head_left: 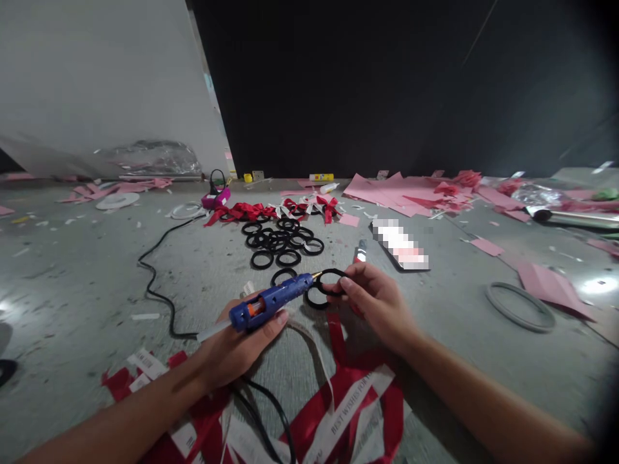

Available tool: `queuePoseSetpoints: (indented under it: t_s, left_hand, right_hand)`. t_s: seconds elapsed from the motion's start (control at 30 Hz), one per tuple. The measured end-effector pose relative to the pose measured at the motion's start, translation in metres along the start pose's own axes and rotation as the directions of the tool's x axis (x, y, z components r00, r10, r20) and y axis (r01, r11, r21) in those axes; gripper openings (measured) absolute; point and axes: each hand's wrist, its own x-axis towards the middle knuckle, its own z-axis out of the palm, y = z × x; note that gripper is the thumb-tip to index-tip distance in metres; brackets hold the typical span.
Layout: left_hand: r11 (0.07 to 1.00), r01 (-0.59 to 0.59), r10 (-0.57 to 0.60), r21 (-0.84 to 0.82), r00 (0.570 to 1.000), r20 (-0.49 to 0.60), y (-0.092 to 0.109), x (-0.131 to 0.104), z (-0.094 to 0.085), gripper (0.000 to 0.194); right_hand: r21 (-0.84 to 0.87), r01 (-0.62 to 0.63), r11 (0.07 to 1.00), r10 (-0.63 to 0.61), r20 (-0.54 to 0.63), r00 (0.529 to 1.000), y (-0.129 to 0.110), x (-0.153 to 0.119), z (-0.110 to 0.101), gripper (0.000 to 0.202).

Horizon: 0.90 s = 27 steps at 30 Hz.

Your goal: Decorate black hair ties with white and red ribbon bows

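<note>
My left hand (251, 338) is wrapped round a blue hot glue gun (278, 301), with a glue stick poking out of its rear end. Its brass nozzle touches or almost touches a black ring (333, 271), pinched between the fingers and thumb of my right hand (374, 293). Just beneath, another black ring (316, 305) lies on the floor. Several more black rings (275, 241) are heaped beyond the glue gun. Close to my body lie red ribbons (391, 412) and white printed ribbons (348, 412), partly under my left forearm.
Red and white bows (256, 211) lie behind the rings. A phone (399, 245) rests right of centre, near pink paper sheets (387, 193). A grey ring (520, 308) is at right. Black cable (152, 270) winds toward a purple box (216, 198). A dark panel (387, 84) stands behind.
</note>
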Motion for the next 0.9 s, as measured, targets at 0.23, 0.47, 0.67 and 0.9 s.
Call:
queuePoseSetpoints:
  t_s: [0.23,0.47,0.67,0.9]
  left_hand:
    - [1.0,-0.009,0.01,-0.015,0.999,0.035,0.002,-0.001,-0.001,0.019]
    - [0.998,-0.031,0.03,0.049,0.999,0.016,-0.018,-0.005,0.0,0.022]
    - [0.999,-0.04,0.038,0.03,0.998,0.045,-0.018,-0.004,-0.001,0.023]
    - [1.0,-0.002,0.002,0.006,0.998,0.065,-0.021,-0.004,-0.001,0.025]
  right_hand:
    - [0.077,-0.018,0.997,0.016,0.024,1.0,-0.004,-0.004,0.003,0.022]
    - [0.19,-0.047,0.981,0.04,0.041,0.998,-0.008,-0.004,0.003,0.025]
    - [0.179,-0.04,0.983,0.034,0.037,0.999,-0.007,-0.004,0.002,0.023]
    - [0.189,-0.043,0.981,0.032,0.058,0.998,-0.007,-0.004,0.001,0.02]
